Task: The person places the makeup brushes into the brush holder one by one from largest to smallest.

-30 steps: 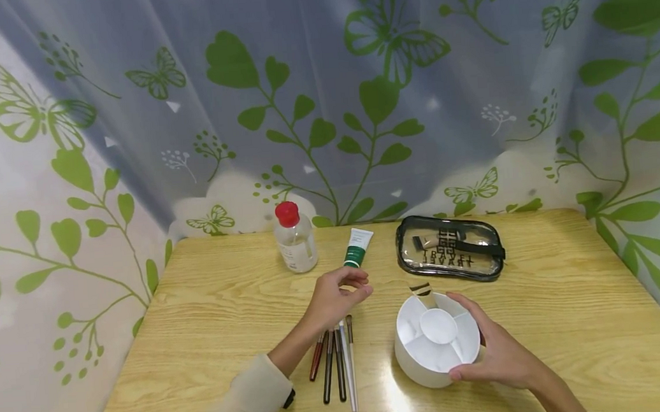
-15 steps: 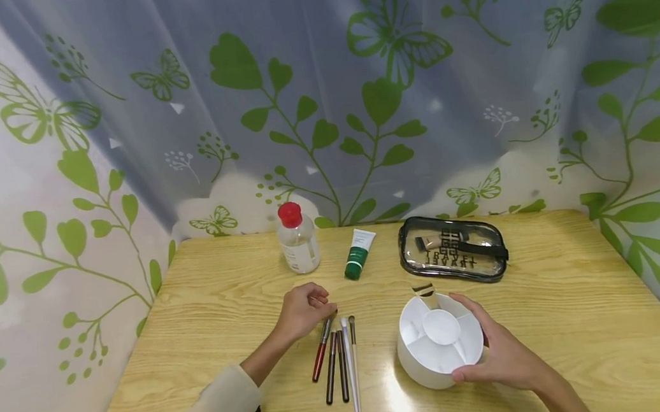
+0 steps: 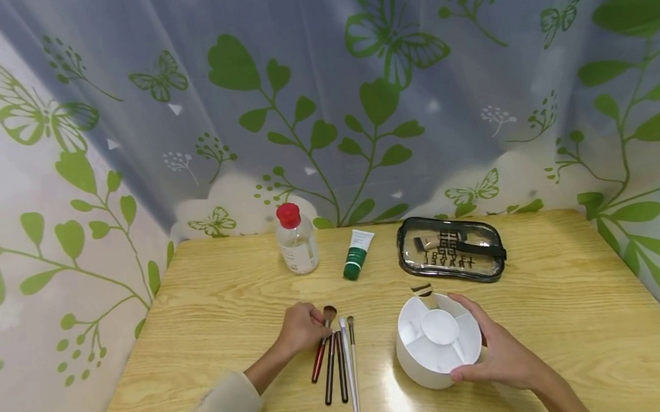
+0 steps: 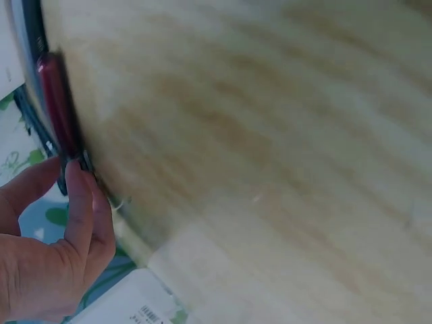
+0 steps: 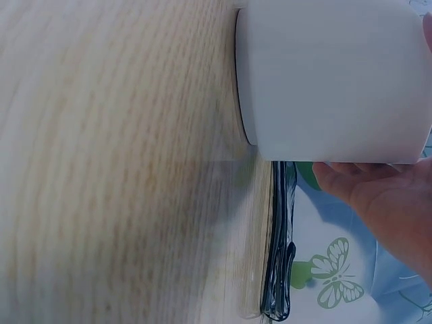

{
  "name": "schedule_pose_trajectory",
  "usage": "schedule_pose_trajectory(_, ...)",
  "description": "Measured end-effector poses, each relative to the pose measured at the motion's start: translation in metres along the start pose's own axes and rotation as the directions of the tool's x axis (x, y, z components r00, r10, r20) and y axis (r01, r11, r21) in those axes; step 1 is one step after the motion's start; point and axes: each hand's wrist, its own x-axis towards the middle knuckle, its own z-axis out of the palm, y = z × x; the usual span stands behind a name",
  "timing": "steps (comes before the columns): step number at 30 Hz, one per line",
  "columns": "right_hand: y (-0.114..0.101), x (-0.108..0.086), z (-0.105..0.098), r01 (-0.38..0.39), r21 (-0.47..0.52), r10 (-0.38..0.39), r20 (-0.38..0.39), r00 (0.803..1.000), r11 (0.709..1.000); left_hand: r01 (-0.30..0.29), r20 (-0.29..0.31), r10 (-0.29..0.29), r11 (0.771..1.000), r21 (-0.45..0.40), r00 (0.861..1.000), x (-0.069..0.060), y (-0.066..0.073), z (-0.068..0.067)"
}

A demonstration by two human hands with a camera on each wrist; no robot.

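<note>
On the near tabletop [image 3: 375,356], the left hand [image 3: 302,326] is pinching a red brush [image 3: 318,361]; rightward, across a gap, the right hand [image 3: 501,357] is gripping a white tub [image 3: 413,367] near its edge.

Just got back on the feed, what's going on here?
A person's left hand pinches the red-handled brush; whether it is off the table is hard to tell. Four other brushes lie beside it. The right hand grips the white divided container, which has a gold-coloured item sticking up at its far side. Farther back are a red-capped bottle, a green-and-white tube and a clear pouch.
</note>
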Motion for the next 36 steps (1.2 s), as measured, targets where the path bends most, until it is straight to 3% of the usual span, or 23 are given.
schedule_pose_trajectory(12, 0.000, 0.000, 0.000, -0.012, 0.008, 0.012, 0.004, 1.000, 1.000, -0.059, -0.016, 0.061, 0.994, 0.092, 0.998, 0.002, -0.003, 0.005)
schedule_pose_trajectory(22, 0.002, 0.001, 0.000, -0.013, 0.022, 0.012, 0.008, 1.000, 1.000, -0.054, -0.002, 0.054, 0.994, 0.090, 0.999, 0.008, 0.003, -0.003)
schedule_pose_trajectory(26, 0.002, 0.001, 0.000, -0.013, 0.020, 0.013, 0.006, 1.000, 1.000, -0.086, -0.010, 0.087, 0.996, 0.036, 0.996, 0.011, 0.016, -0.012)
schedule_pose_trajectory(31, 0.001, 0.001, 0.000, -0.016, 0.015, 0.016, 0.004, 1.000, 1.000, -0.067, 0.000, 0.067, 0.995, -0.071, 0.998, 0.013, 0.035, -0.019)
schedule_pose_trajectory(36, 0.001, 0.001, 0.000, -0.020, 0.011, 0.020, 0.003, 1.000, 1.000, -0.063, 0.022, 0.070, 0.972, -0.226, 0.997, 0.015, 0.052, -0.018)
